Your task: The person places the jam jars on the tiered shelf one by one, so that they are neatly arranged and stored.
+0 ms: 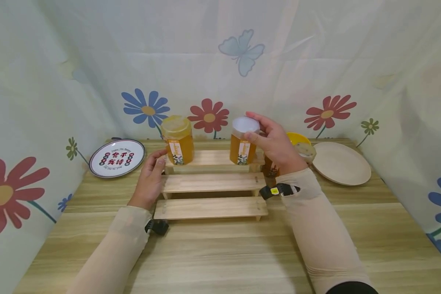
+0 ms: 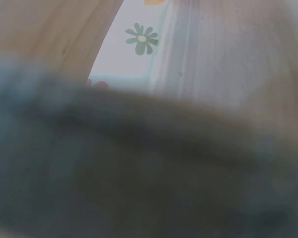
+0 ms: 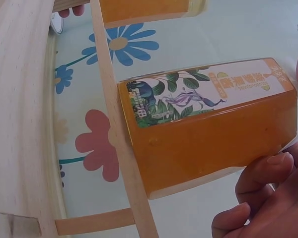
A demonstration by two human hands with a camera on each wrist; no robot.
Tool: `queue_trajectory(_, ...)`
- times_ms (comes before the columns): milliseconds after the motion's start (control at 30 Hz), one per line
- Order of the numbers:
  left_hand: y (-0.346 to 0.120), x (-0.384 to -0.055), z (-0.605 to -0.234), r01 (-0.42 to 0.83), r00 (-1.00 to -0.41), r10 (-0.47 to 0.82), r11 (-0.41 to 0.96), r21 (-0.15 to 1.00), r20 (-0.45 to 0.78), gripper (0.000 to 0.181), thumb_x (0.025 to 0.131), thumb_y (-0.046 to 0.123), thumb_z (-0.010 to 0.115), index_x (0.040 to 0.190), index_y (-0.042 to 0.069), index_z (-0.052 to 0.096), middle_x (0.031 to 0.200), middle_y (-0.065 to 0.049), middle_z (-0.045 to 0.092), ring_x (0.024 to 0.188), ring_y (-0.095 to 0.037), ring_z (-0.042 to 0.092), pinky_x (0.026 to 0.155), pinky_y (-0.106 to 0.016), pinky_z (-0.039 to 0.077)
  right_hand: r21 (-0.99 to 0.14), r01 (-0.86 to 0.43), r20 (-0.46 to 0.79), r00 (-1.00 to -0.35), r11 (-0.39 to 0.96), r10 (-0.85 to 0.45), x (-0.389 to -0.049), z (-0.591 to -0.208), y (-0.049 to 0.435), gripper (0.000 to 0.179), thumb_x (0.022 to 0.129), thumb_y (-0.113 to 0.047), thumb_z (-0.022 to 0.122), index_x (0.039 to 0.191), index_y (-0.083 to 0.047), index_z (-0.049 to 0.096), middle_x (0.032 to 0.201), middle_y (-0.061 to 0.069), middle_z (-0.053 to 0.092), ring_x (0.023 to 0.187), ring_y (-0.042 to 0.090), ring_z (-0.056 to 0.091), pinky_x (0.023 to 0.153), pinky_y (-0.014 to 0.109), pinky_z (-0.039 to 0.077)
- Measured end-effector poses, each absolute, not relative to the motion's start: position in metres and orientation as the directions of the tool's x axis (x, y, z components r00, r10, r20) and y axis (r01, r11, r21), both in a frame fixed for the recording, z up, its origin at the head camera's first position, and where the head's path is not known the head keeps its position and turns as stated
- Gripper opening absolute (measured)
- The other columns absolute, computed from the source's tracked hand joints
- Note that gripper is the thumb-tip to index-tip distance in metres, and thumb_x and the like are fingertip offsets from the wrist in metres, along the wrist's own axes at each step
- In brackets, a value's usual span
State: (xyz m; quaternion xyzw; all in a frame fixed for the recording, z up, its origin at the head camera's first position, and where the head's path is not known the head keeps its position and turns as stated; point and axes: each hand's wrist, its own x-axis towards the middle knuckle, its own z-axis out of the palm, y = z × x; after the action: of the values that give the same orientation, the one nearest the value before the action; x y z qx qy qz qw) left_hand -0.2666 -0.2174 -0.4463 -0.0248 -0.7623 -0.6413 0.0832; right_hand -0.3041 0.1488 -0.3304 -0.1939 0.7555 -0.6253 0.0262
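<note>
My right hand (image 1: pixel 275 143) grips a honey jar (image 1: pixel 240 149) with a white lid, thumb in front near the lid. That jar is upright, its base at the top step of a three-step wooden rack (image 1: pixel 213 183); in the right wrist view the jar's base (image 3: pixel 139 144) meets the plank. A second honey jar (image 1: pixel 181 147), yellow-lidded, stands at the left of the top step. Beside it, my left hand (image 1: pixel 150 179) holds the rack's left end, its fingertips (image 3: pixel 72 11) showing past the plank. The left wrist view is mostly blocked by a dark blur.
Behind my right forearm are another lidded jar (image 1: pixel 306 152), partly hidden, and a yellow round thing (image 1: pixel 297 138). A beige plate (image 1: pixel 341 163) lies at the right, a white plate with printed characters (image 1: pixel 117 158) at the left. Flowered cloth (image 1: pixel 191 61) encloses the wooden table (image 1: pixel 213 253).
</note>
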Motion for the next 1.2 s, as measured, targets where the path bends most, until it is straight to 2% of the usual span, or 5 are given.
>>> queue_trajectory(133,-0.2173,-0.2663,-0.4455,0.136,-0.986,-0.069,0.181,0.974,0.15,0.047,0.116,0.035,0.038,0.158,0.014,0.041,0.168,-0.004,0.035,0.15,-0.028,0.036,0.127,-0.049,0.024,-0.959,-0.246,0.192,-0.93,0.143,-0.313,-0.3055,-0.3304,0.1471,0.064,0.103,-0.02,0.07,0.162,-0.021,0.044,0.158,0.007,0.048,0.126,0.03,0.054,0.109,0.039,0.047)
queue_trajectory(233,-0.2173,-0.2663,-0.445,0.139,-0.986,-0.066,0.182,0.973,0.154,0.047,0.116,0.035,0.038,0.158,0.015,0.042,0.168,-0.004,0.036,0.15,-0.027,0.037,0.127,-0.049,0.025,-0.96,-0.239,0.186,-0.933,0.145,-0.307,-0.3055,-0.3305,0.1462,0.063,0.103,-0.021,0.07,0.161,-0.022,0.045,0.158,0.007,0.049,0.126,0.029,0.053,0.11,0.041,0.046)
queue_trajectory(833,-0.2183,-0.2657,-0.4462,0.15,-0.983,-0.077,0.186,0.971,0.166,0.047,0.116,0.036,0.039,0.156,0.012,0.043,0.165,-0.006,0.039,0.141,-0.03,0.042,0.123,-0.049,0.028,-0.941,-0.295,0.222,-0.909,0.167,-0.354,-0.3108,-0.329,0.1494,0.063,0.104,-0.013,0.067,0.162,-0.016,0.043,0.158,0.013,0.049,0.13,0.031,0.053,0.111,0.04,0.046)
queue_trajectory(1067,-0.2196,-0.2664,-0.4485,0.159,-0.982,-0.074,0.189,0.969,0.175,0.047,0.116,0.035,0.039,0.156,0.012,0.044,0.165,-0.007,0.039,0.142,-0.03,0.042,0.123,-0.049,0.028,-0.944,-0.283,0.214,-0.917,0.172,-0.337,-0.3082,-0.3291,0.1486,0.062,0.104,-0.013,0.067,0.162,-0.017,0.044,0.158,0.012,0.049,0.125,0.031,0.054,0.107,0.036,0.048)
queue_trajectory(1200,-0.2191,-0.2672,-0.449,0.169,-0.98,-0.073,0.183,0.969,0.184,0.046,0.115,0.035,0.039,0.155,0.012,0.045,0.164,-0.007,0.04,0.144,-0.028,0.041,0.124,-0.048,0.027,-0.943,-0.277,0.205,-0.92,0.185,-0.334,-0.3086,-0.3293,0.1505,0.061,0.105,-0.014,0.066,0.162,-0.018,0.044,0.158,0.011,0.049,0.127,0.03,0.054,0.111,0.04,0.046)
